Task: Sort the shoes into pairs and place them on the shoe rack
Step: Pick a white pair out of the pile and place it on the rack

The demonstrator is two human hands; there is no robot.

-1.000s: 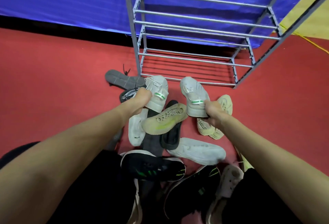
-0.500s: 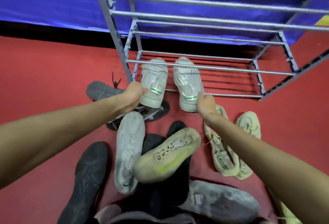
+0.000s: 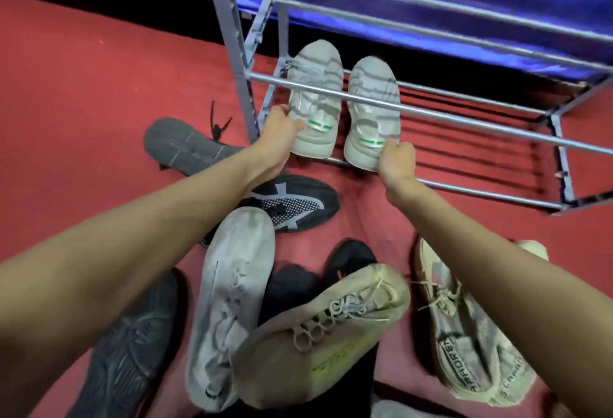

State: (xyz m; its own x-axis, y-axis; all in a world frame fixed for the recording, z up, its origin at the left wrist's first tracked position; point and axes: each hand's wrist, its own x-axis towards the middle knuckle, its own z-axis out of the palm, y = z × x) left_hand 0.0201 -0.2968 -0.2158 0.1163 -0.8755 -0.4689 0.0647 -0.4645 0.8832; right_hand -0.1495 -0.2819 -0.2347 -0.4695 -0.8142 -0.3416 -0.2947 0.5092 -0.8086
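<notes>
Here each hand's grip [image 3: 282,134] [image 3: 396,157] clasps a white sneaker's [image 3: 315,99] [image 3: 373,109] heel.

Both bare arms reach forward, nearly straight. The left hand [image 3: 280,134] curls its grip closed around something ahead of it, thumb on top. The right hand [image 3: 396,160], just beside it, pinches shut likewise, knuckles up.

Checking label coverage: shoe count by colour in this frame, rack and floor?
White with green stripe, on the rack's bottom shelf, one at the left hand, one at the right hand: 2
Pale grey or white, floor: 1
Beige, floor: 2
Black or dark grey, floor: 4
Total clearly seen: 9; partly hidden shoes omitted.
</notes>
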